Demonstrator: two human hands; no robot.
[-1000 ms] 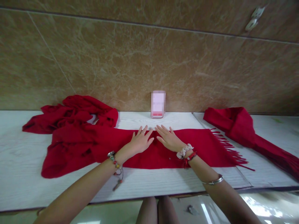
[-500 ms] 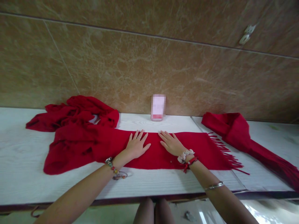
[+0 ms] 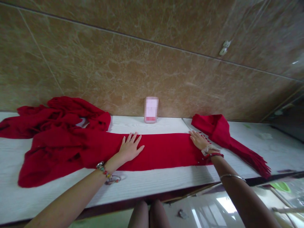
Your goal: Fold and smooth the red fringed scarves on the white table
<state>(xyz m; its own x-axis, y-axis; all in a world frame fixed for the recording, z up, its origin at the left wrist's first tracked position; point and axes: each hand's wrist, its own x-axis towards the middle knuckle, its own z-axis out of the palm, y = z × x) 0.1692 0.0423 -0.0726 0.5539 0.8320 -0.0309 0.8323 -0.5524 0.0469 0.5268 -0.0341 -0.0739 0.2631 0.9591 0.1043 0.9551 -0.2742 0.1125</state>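
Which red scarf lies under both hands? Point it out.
The flat-spread middle scarf, under left hand and right hand; no hand covers the folded scarf at right or the bunched red cloth at left.

A brown, marble-veined tile wall (image 3: 118, 63) with pale seams fills the view from ten to two o'clock, a small white fitting (image 3: 224, 47) on it at two. Below runs a white wood-grain table (image 3: 133, 182); at five o'clock, glossy floor (image 3: 206, 209) mirrors bright light.
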